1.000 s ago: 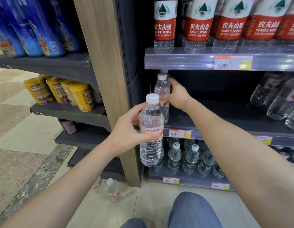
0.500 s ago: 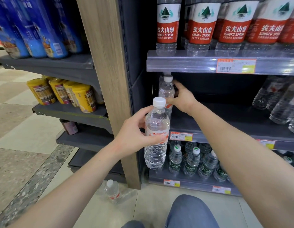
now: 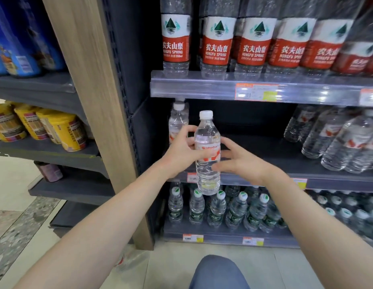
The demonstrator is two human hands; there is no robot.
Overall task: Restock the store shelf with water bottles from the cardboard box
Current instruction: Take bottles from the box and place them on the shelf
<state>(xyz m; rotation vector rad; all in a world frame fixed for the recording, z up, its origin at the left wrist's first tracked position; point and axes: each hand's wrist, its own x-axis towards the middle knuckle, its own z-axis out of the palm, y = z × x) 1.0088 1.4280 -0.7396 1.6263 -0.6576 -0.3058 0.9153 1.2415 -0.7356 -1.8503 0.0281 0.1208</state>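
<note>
left hand [image 3: 179,152] clamped on bottle [image 3: 207,152], upright for shelving | right hand [image 3: 239,161] open, fingers spread beside it, likely to take over | shelf [image 3: 306,167] gap ahead

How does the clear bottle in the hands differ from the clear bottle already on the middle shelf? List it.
1. The clear white-capped bottle in the hands is off the shelf; the clear white-capped bottle at the shelf's left end stands on it.
2. The left hand grips the first; nothing touches the second.
3. The first is nearer the camera.
Both are upright, with red-and-white labels.
</note>
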